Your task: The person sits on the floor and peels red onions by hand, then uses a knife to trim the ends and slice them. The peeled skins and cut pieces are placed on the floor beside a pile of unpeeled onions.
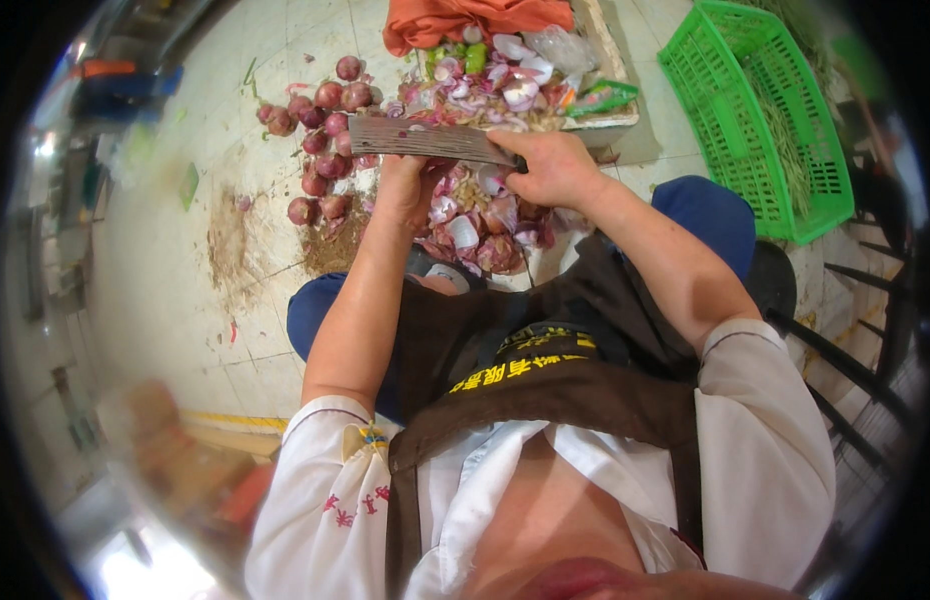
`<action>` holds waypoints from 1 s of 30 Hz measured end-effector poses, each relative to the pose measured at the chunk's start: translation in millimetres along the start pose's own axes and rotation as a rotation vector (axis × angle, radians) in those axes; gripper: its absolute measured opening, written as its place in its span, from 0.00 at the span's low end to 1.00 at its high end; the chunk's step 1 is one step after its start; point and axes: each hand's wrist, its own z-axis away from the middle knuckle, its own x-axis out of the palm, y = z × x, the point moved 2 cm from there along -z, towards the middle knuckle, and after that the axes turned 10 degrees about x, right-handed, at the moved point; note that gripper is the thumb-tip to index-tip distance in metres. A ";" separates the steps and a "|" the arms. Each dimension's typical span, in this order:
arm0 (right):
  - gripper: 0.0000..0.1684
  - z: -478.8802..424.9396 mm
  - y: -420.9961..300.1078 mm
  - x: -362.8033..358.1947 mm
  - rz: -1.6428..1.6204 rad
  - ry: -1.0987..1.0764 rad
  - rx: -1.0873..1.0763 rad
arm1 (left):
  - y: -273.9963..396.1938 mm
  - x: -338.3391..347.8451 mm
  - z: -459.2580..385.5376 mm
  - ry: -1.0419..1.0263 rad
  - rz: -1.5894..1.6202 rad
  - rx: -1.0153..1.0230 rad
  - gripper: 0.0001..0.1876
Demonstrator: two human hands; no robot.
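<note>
My right hand point(551, 169) grips the dark handle of a broad cleaver point(427, 141), with the index finger along the blade's near end. The wet-looking blade lies across the view to the left and reaches over my left hand point(408, 187). My left fingers are curled and partly hidden under it; a reddish-purple bit shows beside them, but whether they hold an onion cannot be made out. Below and between my hands lies a heap of onion skins and trimmings point(465, 232). Whole red onions point(330, 95) are spread on the tiled floor to the left of the blade.
A box point(622, 118) full of onion scraps, green pepper pieces point(476, 58) and clear plastic point(562, 49) stands ahead, with orange cloth point(476, 19) at its far side. On the right is a green plastic crate point(806, 142) holding thin green stalks. Brown dirt point(236, 240) marks the floor tiles.
</note>
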 end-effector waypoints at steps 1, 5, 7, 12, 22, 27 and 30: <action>0.32 0.3 0.3 0.1 -0.007 -0.002 -0.002 | 1.6 1.8 1.0 0.007 -0.015 0.010 0.15; 0.24 0.7 2.7 3.6 -0.049 0.067 -0.073 | -0.3 -4.9 -2.7 0.016 -0.072 0.031 0.14; 0.20 1.3 5.2 4.7 -0.075 0.114 -0.108 | 1.5 -1.9 -3.0 0.014 -0.073 0.036 0.13; 0.34 1.0 -0.3 1.1 -0.062 0.027 -0.115 | -3.0 -8.5 -4.7 0.024 -0.027 0.048 0.11; 0.34 0.3 0.3 8.4 -0.057 0.046 -0.069 | -0.9 -8.9 1.1 0.062 -0.076 0.052 0.11; 0.30 -9.5 24.1 15.2 -0.095 0.122 0.011 | 21.8 9.3 3.2 0.029 -0.115 0.110 0.13; 0.28 -4.2 19.4 16.8 -0.164 0.171 -0.055 | 25.5 11.9 0.5 0.012 -0.158 0.139 0.13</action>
